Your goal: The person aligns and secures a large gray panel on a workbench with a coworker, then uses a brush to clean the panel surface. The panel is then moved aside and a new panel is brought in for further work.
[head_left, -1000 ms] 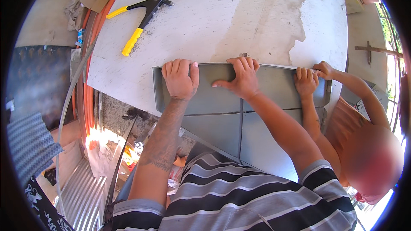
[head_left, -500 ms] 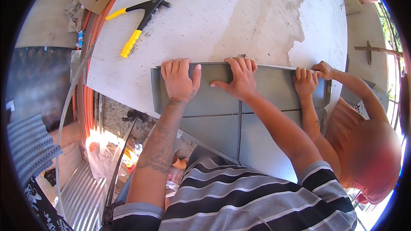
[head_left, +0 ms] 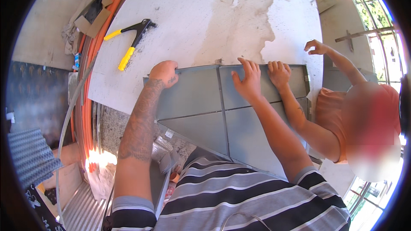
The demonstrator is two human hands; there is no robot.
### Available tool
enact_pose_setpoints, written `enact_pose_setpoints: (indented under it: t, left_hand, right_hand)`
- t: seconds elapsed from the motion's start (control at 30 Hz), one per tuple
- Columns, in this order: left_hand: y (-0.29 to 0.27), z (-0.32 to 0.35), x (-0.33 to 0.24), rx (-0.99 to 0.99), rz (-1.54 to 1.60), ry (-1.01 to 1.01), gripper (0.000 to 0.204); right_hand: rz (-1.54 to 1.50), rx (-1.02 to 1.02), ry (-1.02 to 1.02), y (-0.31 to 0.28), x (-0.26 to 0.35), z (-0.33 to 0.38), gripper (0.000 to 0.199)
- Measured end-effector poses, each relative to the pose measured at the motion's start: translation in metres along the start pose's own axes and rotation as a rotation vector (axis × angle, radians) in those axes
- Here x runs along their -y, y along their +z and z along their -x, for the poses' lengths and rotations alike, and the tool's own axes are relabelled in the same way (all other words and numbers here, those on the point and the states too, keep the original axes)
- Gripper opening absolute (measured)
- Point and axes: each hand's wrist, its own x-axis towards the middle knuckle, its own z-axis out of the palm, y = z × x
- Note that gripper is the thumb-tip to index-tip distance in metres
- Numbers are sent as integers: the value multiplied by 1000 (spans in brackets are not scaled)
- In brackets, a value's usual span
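Sheet-metal panel (head_left: 190,96), released by a co-worker's far hand (head_left: 317,48), lies under three others, the wearer's left hand (head_left: 163,73) curled over its edge, open right hand (head_left: 250,81) shifted right.

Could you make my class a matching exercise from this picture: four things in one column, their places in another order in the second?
Things:
1. the hand tool
2. the left hand
3. the orange tubes
4. the right hand

Places:
A. at the grey panel's far edge, next to a co-worker's hand
B. along the table's left side
C. lying on the white table
D. near the panel's left end

Pairs: 1-C, 2-D, 3-B, 4-A
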Motion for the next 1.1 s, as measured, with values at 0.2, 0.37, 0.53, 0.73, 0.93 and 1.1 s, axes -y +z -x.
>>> enact_pose_setpoints:
  t: [0.2,0.37,0.53,0.73,0.93,1.1]
  left_hand:
    - [11,-29,-4,109,-77,72,28]
    - [26,-47,-3,122,195,154,30]
    - [37,-56,-42,55,35,229,31]
    - [49,-55,-102,-51,18,238,29]
    - [58,-33,-130,-205,23,193,43]
    - [64,-27,-133,-222,59,115,60]
  right_hand:
    - [6,-3,123,-34,3,74,48]
    - [7,15,205,-26,-10,125,48]
    - [96,75,239,-21,-12,140,48]
    - [103,89,252,-23,-6,137,47]
    - [129,78,249,-22,-9,138,47]
    - [134,63,231,-18,-7,136,48]
